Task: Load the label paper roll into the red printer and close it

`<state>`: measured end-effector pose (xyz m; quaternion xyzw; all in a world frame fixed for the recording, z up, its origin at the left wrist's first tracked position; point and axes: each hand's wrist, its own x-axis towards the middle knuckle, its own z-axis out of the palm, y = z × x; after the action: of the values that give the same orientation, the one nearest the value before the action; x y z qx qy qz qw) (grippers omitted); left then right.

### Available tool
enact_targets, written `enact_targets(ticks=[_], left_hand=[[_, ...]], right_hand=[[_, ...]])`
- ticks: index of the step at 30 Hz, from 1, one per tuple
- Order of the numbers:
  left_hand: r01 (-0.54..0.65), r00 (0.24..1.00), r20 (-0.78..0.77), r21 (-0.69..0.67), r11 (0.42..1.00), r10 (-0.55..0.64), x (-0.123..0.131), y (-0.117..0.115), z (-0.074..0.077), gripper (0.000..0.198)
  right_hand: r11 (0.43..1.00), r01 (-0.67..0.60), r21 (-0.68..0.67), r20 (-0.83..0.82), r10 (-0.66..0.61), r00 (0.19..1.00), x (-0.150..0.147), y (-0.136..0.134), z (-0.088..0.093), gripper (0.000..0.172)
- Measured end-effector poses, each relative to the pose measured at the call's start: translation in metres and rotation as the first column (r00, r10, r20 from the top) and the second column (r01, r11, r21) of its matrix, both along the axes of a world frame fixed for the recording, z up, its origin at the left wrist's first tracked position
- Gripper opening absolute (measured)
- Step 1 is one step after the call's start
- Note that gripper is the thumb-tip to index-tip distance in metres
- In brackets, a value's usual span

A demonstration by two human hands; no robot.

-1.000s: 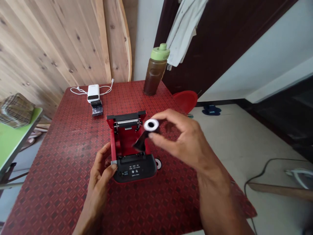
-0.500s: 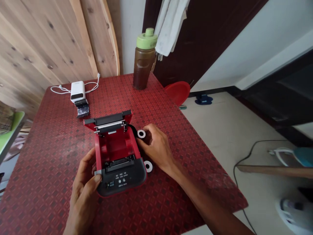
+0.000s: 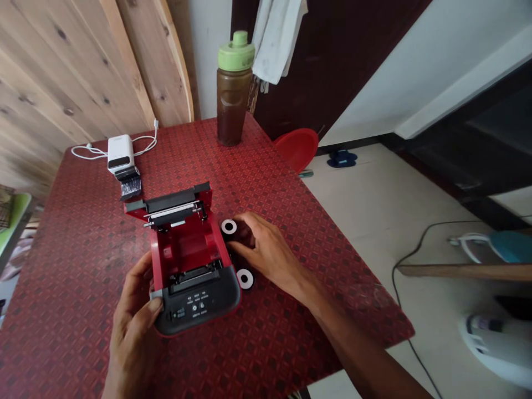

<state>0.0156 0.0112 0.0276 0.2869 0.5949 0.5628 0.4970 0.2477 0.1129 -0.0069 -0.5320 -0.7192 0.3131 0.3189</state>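
A small red and black printer (image 3: 201, 302) lies on the table with its lid (image 3: 177, 205) raised, its red inner bay bare. My left hand (image 3: 135, 310) grips the printer's left side, thumb on the grey front corner, fingers down the side wall. Just right of the printer, my right hand (image 3: 266, 249) has thumb and forefinger curled around a small black roll with a white ring-shaped end (image 3: 229, 226); its other fingers are partly hidden. A second such roll (image 3: 245, 279) sits by the printer's front right corner, below my right hand.
At the table's back left stands a white device (image 3: 120, 152) with a white cable and a dark strip. A green-capped bottle (image 3: 235, 94) stands near the back edge. A red basin (image 3: 297, 149) and dark slippers (image 3: 342, 158) are on the floor beyond the red patterned table (image 3: 299, 221).
The view has shifted, so everything sits slightly further left. The dark strip seen earlier between the printer and the upper roll no longer shows clearly. Both hands keep nearly the same positions.
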Motion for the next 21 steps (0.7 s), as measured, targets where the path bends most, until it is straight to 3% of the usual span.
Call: enact_targets(ticks=[3,8,13,18,21], left_hand=[[0.008,1.000,0.008,0.000,1.000,-0.008,-0.002,-0.001,-0.002,0.061],[0.024,0.999,0.025,-0.009,1.000,-0.024,-0.006,-0.002,-0.003,0.062],[0.020,1.000,0.013,-0.008,1.000,-0.020,-0.005,-0.003,-0.003,0.060],[0.038,0.999,0.025,-0.005,0.999,-0.038,-0.001,-0.001,0.000,0.060],[0.030,0.999,0.014,0.013,0.999,-0.030,0.000,0.000,0.000,0.058]], right_hand=[[1.000,0.008,-0.026,-0.003,-0.008,1.000,0.012,-0.008,0.004,0.035],[0.998,-0.024,-0.066,-0.019,0.022,1.000,0.037,-0.043,0.015,0.032],[0.990,-0.061,-0.130,-0.059,0.054,0.997,0.029,-0.074,0.011,0.056],[0.996,-0.047,-0.072,-0.101,0.040,0.994,0.011,-0.075,-0.004,0.030],[0.989,0.030,-0.145,-0.155,-0.053,0.987,0.025,-0.074,0.006,0.026]])
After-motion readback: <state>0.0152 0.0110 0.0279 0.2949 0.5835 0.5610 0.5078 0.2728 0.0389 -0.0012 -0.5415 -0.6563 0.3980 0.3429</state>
